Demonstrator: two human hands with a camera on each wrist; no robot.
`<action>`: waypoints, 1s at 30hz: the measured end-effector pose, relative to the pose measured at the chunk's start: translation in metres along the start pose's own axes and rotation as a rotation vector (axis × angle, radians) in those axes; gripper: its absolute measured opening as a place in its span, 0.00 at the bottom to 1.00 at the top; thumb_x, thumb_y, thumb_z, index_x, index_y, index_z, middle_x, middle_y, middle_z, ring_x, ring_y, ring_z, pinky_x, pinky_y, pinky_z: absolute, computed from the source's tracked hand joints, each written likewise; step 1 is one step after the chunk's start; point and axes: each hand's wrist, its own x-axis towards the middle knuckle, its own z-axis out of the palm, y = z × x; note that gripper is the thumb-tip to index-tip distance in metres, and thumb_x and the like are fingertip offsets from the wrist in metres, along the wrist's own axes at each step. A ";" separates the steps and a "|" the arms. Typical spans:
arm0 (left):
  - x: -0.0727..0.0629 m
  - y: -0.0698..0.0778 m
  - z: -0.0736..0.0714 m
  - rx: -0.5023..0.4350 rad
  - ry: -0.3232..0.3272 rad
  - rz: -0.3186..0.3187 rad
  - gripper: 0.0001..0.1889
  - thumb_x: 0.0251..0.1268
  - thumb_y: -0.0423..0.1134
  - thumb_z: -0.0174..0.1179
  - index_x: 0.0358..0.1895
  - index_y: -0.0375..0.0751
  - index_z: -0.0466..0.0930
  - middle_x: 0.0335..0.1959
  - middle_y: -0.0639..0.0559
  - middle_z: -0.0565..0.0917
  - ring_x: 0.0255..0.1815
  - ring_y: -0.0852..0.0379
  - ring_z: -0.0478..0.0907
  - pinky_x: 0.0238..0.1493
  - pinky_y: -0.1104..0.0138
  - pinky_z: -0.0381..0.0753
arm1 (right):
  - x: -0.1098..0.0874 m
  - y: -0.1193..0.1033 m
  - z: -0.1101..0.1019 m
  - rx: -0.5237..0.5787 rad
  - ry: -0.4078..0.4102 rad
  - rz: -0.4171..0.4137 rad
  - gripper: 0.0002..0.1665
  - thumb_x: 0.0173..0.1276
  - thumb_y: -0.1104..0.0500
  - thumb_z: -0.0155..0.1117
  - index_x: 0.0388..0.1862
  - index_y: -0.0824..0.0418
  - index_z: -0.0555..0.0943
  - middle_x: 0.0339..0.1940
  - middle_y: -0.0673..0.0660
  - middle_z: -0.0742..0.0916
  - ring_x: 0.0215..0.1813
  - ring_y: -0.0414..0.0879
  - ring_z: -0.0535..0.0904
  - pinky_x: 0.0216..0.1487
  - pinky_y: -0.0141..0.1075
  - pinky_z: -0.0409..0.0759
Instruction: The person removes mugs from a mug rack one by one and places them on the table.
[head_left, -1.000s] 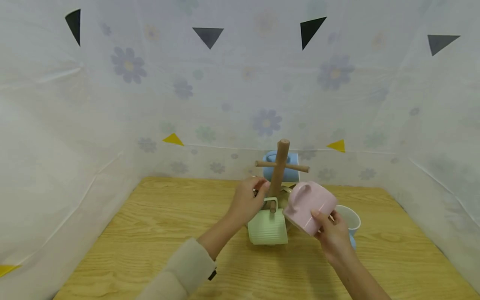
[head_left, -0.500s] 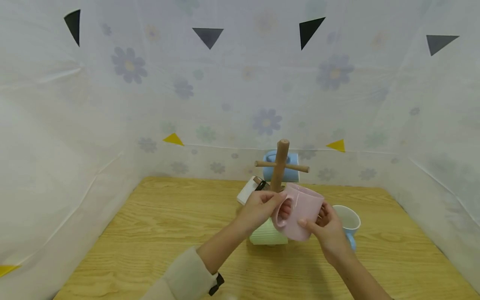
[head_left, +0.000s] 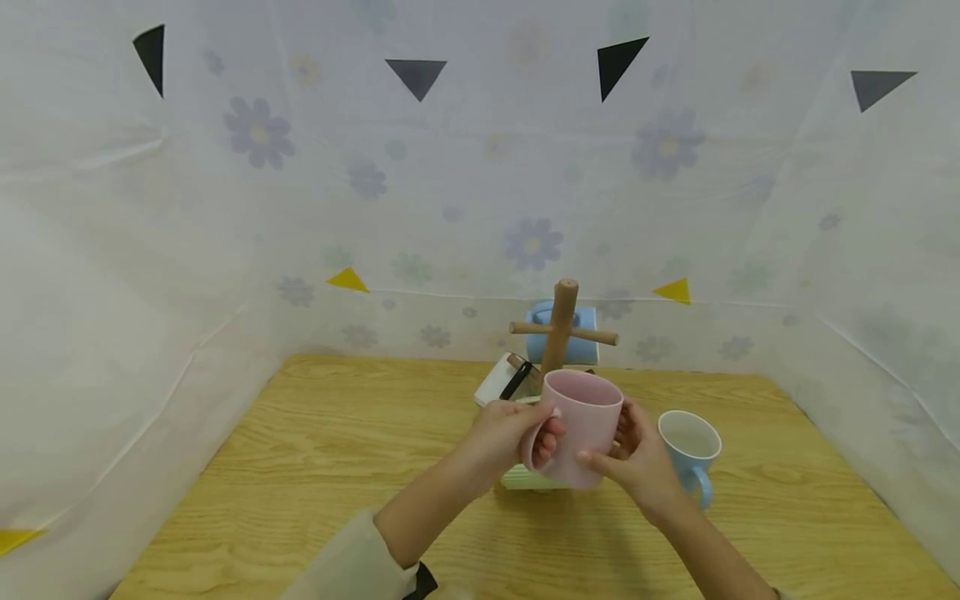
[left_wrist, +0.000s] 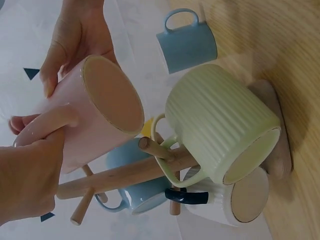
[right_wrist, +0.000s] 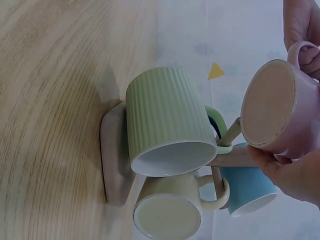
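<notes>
Pink mug (head_left: 591, 442): handle (left_wrist: 52, 121) pinched by left grip (head_left: 501, 437), body clasped by right grip (head_left: 643, 468). Blue mug (head_left: 680, 468), upright on counter (head_left: 337, 467).

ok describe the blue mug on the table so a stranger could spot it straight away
On the table in the head view, find the wooden mug stand, then look right, past the right hand. The blue mug there has a white rim and stands upright on the tabletop, unlike the other blue mug, which hangs sideways on the stand.

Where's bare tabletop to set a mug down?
Free: the tabletop left of the white mug, and right of the standing blue mug. Crowded: around the mug rack, where the green mug hangs and the pink mug is held.
</notes>
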 end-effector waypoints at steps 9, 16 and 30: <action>-0.018 -0.012 -0.008 -0.113 0.058 0.108 0.14 0.70 0.38 0.48 0.28 0.34 0.76 0.21 0.58 0.76 0.23 0.66 0.69 0.27 0.77 0.70 | 0.007 -0.006 0.007 -0.158 -0.149 0.002 0.45 0.54 0.67 0.69 0.68 0.69 0.56 0.58 0.67 0.73 0.50 0.30 0.75 0.50 0.25 0.76; -0.026 -0.022 -0.017 -0.098 0.232 0.207 0.15 0.67 0.38 0.52 0.21 0.37 0.76 0.17 0.57 0.74 0.20 0.66 0.68 0.24 0.77 0.70 | 0.021 -0.012 0.005 -0.198 0.005 -0.126 0.31 0.60 0.70 0.62 0.62 0.72 0.65 0.47 0.43 0.80 0.45 0.31 0.78 0.43 0.24 0.79; -0.044 -0.045 -0.061 0.003 0.410 0.373 0.16 0.68 0.37 0.51 0.22 0.34 0.76 0.18 0.59 0.75 0.22 0.67 0.70 0.27 0.77 0.73 | 0.063 -0.019 -0.026 -0.792 0.244 -0.572 0.28 0.55 0.69 0.65 0.55 0.77 0.70 0.47 0.73 0.78 0.51 0.64 0.69 0.51 0.50 0.68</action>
